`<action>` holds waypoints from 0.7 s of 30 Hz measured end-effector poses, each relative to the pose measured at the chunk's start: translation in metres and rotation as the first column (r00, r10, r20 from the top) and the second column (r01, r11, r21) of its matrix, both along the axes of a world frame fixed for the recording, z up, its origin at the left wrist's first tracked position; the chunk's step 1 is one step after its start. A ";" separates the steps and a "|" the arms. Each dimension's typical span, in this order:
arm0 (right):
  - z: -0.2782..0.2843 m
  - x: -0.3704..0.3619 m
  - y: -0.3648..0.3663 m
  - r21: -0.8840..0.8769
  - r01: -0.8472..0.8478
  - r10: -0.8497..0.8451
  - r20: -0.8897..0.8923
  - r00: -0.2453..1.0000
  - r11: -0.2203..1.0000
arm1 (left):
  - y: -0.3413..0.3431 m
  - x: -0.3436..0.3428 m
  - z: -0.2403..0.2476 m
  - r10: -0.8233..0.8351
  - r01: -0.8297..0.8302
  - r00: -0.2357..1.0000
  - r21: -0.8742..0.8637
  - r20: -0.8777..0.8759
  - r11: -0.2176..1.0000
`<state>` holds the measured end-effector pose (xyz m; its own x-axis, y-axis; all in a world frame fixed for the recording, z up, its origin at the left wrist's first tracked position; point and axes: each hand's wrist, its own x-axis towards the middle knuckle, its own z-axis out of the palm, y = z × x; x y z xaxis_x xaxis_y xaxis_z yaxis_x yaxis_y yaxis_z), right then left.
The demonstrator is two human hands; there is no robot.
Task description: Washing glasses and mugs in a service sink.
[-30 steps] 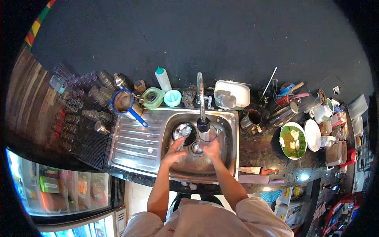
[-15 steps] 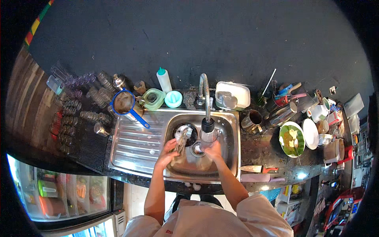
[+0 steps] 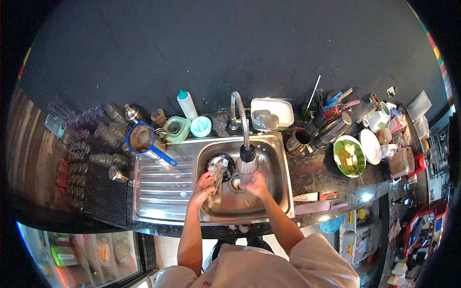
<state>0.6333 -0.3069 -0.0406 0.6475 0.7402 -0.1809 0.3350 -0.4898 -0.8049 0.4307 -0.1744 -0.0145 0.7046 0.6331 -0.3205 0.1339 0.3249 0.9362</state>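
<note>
My left hand is closed around shiny cutlery over the left part of the steel sink; fork tines show at its upper end. Behind it, a dark round dish with white foam sits in the basin. My right hand grips what looks like a clear glass, directly beneath the black head of the flexible tap. Water and glass blur together there, and the fingers partly hide it. Beside the glass lies the drain.
A blue-rimmed strainer rests at the drainboard's back left corner. Several glasses stand farther left. Right of the sink lie a knife with a red handle and a purple knife, near a plate with food scraps.
The whole view has shifted slightly, so the counter sits a little to the left. Both hands keep their holds and stay over the basin, with the right one still under the tap.
</note>
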 end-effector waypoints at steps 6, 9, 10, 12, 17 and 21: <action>-0.038 0.018 -0.014 0.146 0.002 -0.002 0.000 1.000 0.989 | 0.005 0.013 0.004 -0.069 0.072 0.996 -0.050 0.057 0.996; -0.032 0.013 -0.016 0.083 -0.081 0.090 -0.117 0.989 0.993 | 0.009 0.015 0.007 -0.124 0.126 0.991 -0.053 0.040 0.991; -0.022 0.007 -0.015 0.083 -0.076 0.086 -0.118 0.989 0.994 | 0.008 0.014 0.006 -0.129 0.131 0.991 -0.053 0.039 0.990; 0.004 -0.006 -0.007 0.030 0.036 -0.030 -0.165 0.986 0.999 | 0.007 0.021 0.003 -0.181 0.181 0.983 -0.028 0.015 0.983; 0.019 -0.021 -0.026 0.181 0.059 0.047 -0.530 0.846 0.982 | -0.037 0.077 -0.018 -0.158 0.155 0.987 -0.122 -0.012 0.980; 0.044 -0.023 -0.044 0.241 0.283 -0.093 -0.586 0.805 0.928 | -0.065 0.121 -0.036 0.027 0.105 0.988 -0.785 0.153 0.610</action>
